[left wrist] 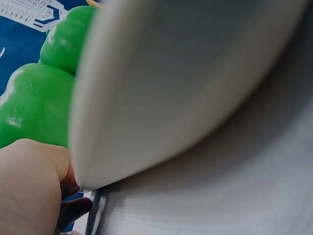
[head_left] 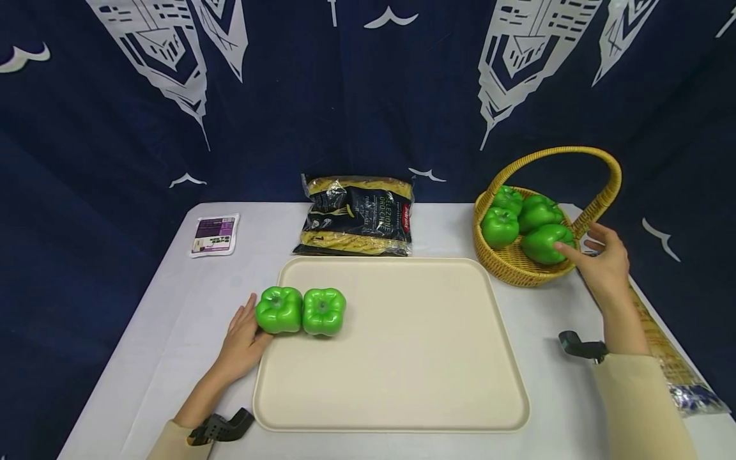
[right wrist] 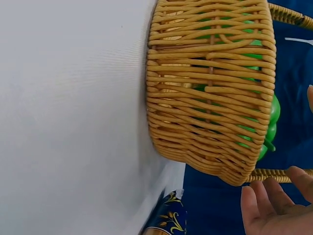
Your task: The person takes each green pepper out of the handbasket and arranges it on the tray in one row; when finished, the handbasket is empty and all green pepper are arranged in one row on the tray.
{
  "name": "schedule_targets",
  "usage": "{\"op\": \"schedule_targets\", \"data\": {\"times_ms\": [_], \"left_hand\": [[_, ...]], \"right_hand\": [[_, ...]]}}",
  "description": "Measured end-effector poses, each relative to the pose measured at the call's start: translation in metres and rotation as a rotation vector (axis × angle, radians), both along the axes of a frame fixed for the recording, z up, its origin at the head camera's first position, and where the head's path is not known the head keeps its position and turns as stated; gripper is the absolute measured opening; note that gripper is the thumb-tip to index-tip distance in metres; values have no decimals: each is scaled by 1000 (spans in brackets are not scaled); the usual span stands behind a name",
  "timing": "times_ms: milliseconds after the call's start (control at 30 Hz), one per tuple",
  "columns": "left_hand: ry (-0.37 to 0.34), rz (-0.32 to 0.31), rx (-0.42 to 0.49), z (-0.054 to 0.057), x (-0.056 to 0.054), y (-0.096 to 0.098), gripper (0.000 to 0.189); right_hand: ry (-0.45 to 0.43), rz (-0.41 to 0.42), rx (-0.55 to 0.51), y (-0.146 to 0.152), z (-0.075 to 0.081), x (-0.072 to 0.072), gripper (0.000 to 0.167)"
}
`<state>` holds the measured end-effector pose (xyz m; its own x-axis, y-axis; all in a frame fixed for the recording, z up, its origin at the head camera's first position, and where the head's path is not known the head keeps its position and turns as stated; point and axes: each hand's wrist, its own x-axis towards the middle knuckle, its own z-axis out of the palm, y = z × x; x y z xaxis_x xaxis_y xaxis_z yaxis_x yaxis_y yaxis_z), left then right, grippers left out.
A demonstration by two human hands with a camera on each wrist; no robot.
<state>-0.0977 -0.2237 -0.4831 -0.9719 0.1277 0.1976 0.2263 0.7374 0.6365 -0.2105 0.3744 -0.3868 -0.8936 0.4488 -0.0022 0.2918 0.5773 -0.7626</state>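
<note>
Two green bell peppers, a left one (head_left: 278, 310) and a right one (head_left: 324, 312), sit side by side at the upper left of a cream tray (head_left: 402, 345). My left hand (head_left: 244, 340) rests at the tray's left edge beside the left pepper, fingers extended. The left wrist view shows that hand (left wrist: 32, 183) close below the peppers. My right hand (head_left: 606, 265) is at the right rim of a wicker basket (head_left: 520, 276), its thumb over a green bell pepper (head_left: 546, 244) inside. In the right wrist view the fingers (right wrist: 264, 198) are spread by the handle base.
Several green peppers lie in the basket under its tall arched handle (head_left: 558, 150). A bag of pasta (head_left: 359, 217) lies behind the tray. At the back left is a small purple-and-white packet (head_left: 214, 235). A long package (head_left: 667, 345) lies along the right edge, partly behind the right arm.
</note>
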Motion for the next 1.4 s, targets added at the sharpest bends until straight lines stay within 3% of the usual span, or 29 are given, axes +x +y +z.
{"op": "schedule_targets", "data": {"times_ms": [367,400,500,600,633,767,1067,1400], "left_hand": [[12,-1,-5,-1,0,0,54],[11,-1,-3,-1,0,0,54],[12,-4,1,0,0,-1,54],[13,-3,1,0,1,-1,53],[13,-3,-1,0,0,-1,53],[17,-5,-3,0,0,-1,52],[14,-5,4,1,1,-1,52],[13,0,2,-1,0,-1,53]], "right_hand": [[7,2,-5,1,-10,-5,92],[15,8,9,12,-22,-13,92],[8,21,17,12,-23,-15,90],[23,22,43,19,-34,-21,92],[13,10,44,10,-26,-17,93],[43,6,45,15,-36,-22,97],[49,61,48,-2,-20,-13,83],[11,38,35,-3,-24,-13,83]]}}
